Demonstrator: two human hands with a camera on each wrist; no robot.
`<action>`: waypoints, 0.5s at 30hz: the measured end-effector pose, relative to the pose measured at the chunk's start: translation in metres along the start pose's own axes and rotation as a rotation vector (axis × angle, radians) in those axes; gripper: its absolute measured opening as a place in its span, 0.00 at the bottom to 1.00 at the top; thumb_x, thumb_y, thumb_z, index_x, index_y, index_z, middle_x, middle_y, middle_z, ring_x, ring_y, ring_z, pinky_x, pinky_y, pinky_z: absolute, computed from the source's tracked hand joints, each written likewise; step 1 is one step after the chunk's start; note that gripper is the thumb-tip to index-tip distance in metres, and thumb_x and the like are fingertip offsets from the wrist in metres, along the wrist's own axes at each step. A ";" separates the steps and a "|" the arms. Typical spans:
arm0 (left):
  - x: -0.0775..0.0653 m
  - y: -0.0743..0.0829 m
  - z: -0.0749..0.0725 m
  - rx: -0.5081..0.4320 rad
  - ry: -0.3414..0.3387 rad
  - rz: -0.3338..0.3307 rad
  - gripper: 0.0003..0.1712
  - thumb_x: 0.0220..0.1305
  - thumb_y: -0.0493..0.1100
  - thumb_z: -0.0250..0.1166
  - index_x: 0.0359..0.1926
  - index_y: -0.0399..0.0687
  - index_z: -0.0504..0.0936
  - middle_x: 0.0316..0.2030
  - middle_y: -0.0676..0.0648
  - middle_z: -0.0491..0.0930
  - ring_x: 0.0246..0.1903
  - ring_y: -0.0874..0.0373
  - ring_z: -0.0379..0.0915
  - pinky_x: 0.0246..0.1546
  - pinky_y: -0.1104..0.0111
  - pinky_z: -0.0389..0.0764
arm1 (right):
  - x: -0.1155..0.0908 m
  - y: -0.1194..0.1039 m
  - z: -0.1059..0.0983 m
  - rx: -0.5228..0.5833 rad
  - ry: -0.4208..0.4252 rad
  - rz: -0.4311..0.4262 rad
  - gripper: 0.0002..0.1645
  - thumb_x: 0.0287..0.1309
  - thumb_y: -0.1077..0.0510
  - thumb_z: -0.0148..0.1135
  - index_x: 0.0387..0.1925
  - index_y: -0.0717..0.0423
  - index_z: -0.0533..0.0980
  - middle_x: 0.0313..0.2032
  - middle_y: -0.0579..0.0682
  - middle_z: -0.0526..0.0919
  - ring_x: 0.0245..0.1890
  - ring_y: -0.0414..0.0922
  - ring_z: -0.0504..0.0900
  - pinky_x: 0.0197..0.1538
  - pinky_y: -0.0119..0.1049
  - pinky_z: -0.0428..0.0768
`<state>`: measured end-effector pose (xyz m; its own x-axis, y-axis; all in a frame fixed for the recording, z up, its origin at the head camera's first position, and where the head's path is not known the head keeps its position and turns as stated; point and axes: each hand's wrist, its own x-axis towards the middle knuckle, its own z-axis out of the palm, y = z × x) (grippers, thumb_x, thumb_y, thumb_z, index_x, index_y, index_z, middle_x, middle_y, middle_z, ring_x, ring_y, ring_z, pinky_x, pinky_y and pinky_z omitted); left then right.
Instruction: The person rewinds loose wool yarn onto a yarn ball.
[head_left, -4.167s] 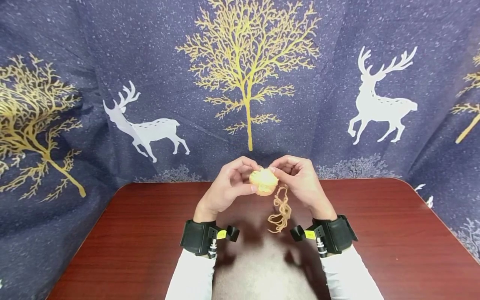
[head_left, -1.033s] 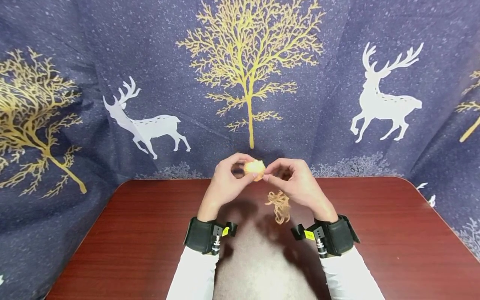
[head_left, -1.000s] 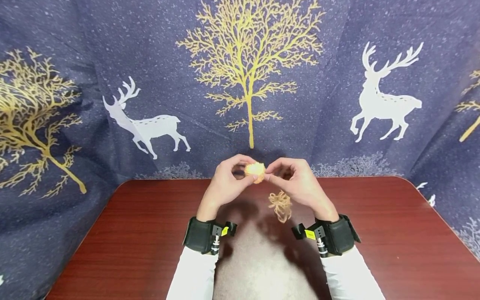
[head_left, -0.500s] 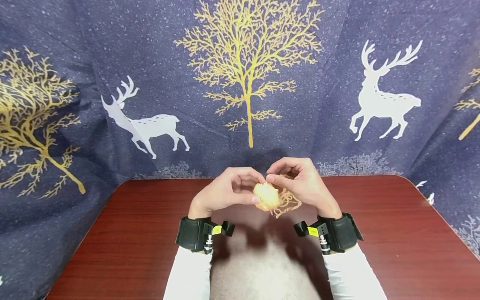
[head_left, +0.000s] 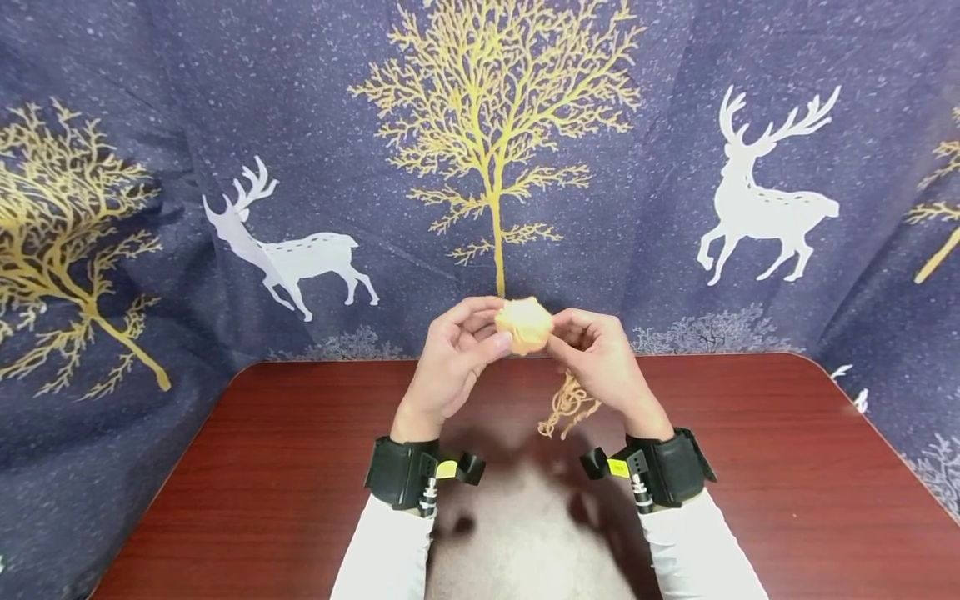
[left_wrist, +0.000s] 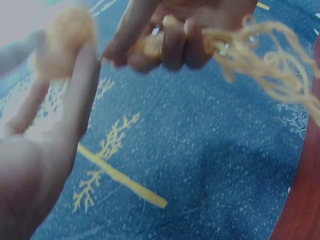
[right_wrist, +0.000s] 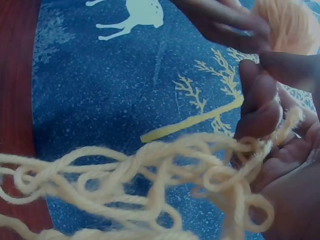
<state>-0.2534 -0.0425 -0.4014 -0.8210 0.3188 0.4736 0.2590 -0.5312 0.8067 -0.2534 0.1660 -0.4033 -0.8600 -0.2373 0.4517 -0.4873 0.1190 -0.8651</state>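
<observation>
A small ball of pale orange yarn is held up over the far side of the table, between the fingers and thumb of my left hand. In the right wrist view its wound strands show clearly. Close beside it, my right hand has thumb and forefinger pinched together near the ball's right side. Its other fingers curl round a loose tangle of yarn, which spills out below the palm. From the head view that hanging yarn dangles under my right hand. The ball is blurred in the left wrist view.
Beneath my hands lies a reddish-brown wooden table with rounded far corners. A dark blue cloth with gold trees and white deer hangs right behind it. Black straps with small cameras sit on both wrists.
Over the last half second my left hand has lifted and turned the ball upward and away. My right hand has shifted slightly, and the loose yarn hangs apart from the ball.
</observation>
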 end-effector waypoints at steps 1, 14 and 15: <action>0.001 0.000 0.003 0.001 0.057 0.012 0.20 0.61 0.24 0.62 0.51 0.46 0.81 0.46 0.46 0.82 0.46 0.56 0.80 0.47 0.69 0.84 | 0.000 0.000 0.001 -0.021 -0.005 0.009 0.03 0.62 0.68 0.66 0.38 0.66 0.82 0.23 0.49 0.83 0.18 0.39 0.76 0.21 0.29 0.75; 0.003 -0.012 -0.006 0.799 0.363 0.237 0.20 0.58 0.29 0.72 0.52 0.35 0.80 0.50 0.38 0.79 0.48 0.48 0.80 0.48 0.64 0.85 | -0.001 -0.006 0.007 -0.230 -0.090 0.083 0.05 0.60 0.59 0.72 0.36 0.56 0.85 0.27 0.50 0.85 0.21 0.43 0.76 0.23 0.32 0.73; 0.003 -0.012 -0.008 0.872 0.345 0.226 0.20 0.57 0.29 0.72 0.52 0.35 0.81 0.49 0.38 0.79 0.47 0.47 0.81 0.47 0.64 0.85 | -0.001 -0.006 0.005 -0.234 -0.092 0.082 0.05 0.60 0.59 0.72 0.36 0.56 0.85 0.27 0.51 0.85 0.20 0.43 0.76 0.23 0.32 0.73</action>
<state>-0.2628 -0.0421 -0.4125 -0.7737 -0.0412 0.6322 0.6020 0.2628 0.7540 -0.2490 0.1603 -0.3997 -0.8859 -0.3028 0.3514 -0.4476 0.3589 -0.8191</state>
